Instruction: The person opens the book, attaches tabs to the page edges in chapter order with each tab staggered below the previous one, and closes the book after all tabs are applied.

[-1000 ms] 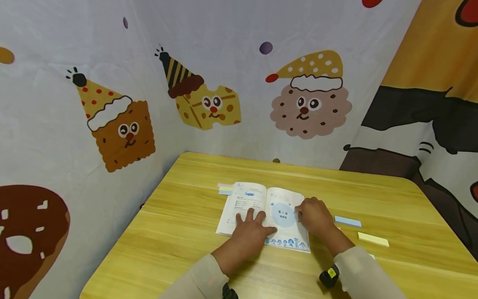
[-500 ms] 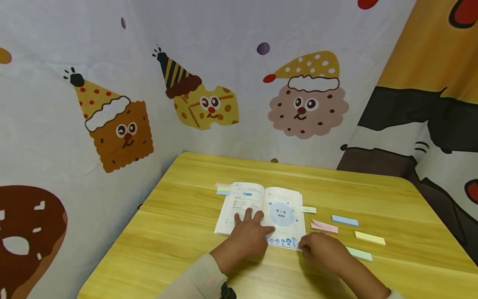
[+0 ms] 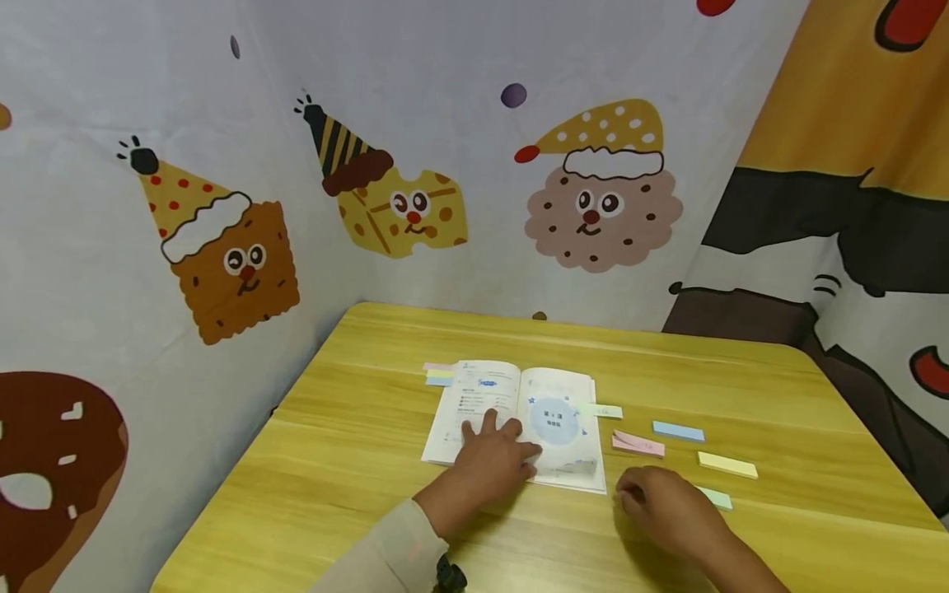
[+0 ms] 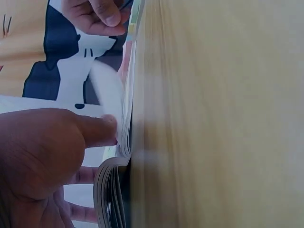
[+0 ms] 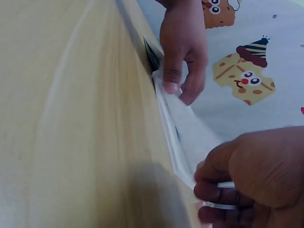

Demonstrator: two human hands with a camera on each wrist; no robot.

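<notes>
An open book (image 3: pixel 482 432) lies on the table, with a blue circle and printed characters on its right page (image 3: pixel 554 383). My left hand (image 3: pixel 493 457) rests across the lower middle of the book, fingers spread and thumb on the right page. Off the book's lower right corner hovers my right hand (image 3: pixel 667 504), its fingers loosely curled with nothing seen between them. A page (image 4: pixel 108 90) stands bowed up and blurred beside the left thumb in the left wrist view. From the right page's edge sticks out a pale green tab (image 3: pixel 608 411).
Right of the book lie pink sticky notes (image 3: pixel 639 445), a blue pad (image 3: pixel 678 431), a yellow pad (image 3: pixel 728 464) and a green pad (image 3: pixel 716 497), the last partly behind the right hand. Colored tabs (image 3: pixel 439 375) jut from the book's left edge. A cartoon-printed cloth (image 3: pixel 445 82) hangs behind the table (image 3: pixel 334 494).
My right hand has come down from the tab at the right page's edge to the lower corner, then slightly outward. The page's lower corner has lifted. My left hand has stayed on the book.
</notes>
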